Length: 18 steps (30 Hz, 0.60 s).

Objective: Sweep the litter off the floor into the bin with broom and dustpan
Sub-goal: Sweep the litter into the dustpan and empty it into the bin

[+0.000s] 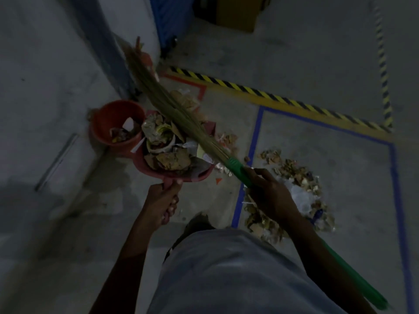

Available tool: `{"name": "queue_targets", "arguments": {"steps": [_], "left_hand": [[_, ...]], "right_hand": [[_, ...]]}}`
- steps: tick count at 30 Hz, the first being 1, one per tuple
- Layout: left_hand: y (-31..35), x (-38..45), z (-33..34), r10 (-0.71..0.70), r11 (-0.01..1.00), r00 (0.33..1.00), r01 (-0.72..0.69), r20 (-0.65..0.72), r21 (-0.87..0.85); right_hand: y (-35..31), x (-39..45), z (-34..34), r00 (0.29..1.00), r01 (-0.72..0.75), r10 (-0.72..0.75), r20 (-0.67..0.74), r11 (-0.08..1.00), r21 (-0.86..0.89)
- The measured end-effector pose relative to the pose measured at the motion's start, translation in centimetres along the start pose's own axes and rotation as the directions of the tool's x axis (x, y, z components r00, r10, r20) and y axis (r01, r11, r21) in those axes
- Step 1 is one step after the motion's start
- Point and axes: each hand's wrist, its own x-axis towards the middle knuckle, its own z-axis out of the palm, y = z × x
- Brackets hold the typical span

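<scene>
My left hand point(163, 201) grips the handle of a red dustpan point(156, 171) heaped with paper and dry leaves, held next to a red bin point(106, 123) that has some litter inside. My right hand point(269, 193) is closed on the green handle of a grass broom point(167, 100). The broom's bristles lie across the top of the loaded dustpan, pointing up and left. A pile of litter point(294, 191) lies on the floor to the right, under my right arm.
A grey wall runs along the left. Yellow-black hazard tape point(272, 96) and blue tape lines point(254, 141) mark the concrete floor. A blue wheeled container point(167, 19) and a yellow box point(235, 14) stand at the back. More scraps point(188, 98) lie behind the dustpan.
</scene>
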Motion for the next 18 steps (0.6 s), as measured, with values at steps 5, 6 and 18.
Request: {"name": "queue_targets", "arguments": {"steps": [5,6,18], "left_hand": [[-1.9,-2.8,-1.5,0.014,0.995,0.998,-0.02,-0.068,-0.101],[-2.3,-3.2,-1.9,0.018,0.993,0.996,-0.028,-0.092,-0.114],[-2.5,-0.9,-12.3,-0.021,0.972,0.979,-0.027,-0.202,-0.234]], "right_hand": [[-0.8,0.9,-0.5,0.996,0.06,-0.062,0.061,0.998,0.027],[-1.1,1.4,-0.2,0.994,0.077,-0.08,0.076,0.996,0.035],[-9.3,11.0,6.5,0.946,0.273,-0.279,0.164,0.96,0.058]]}}
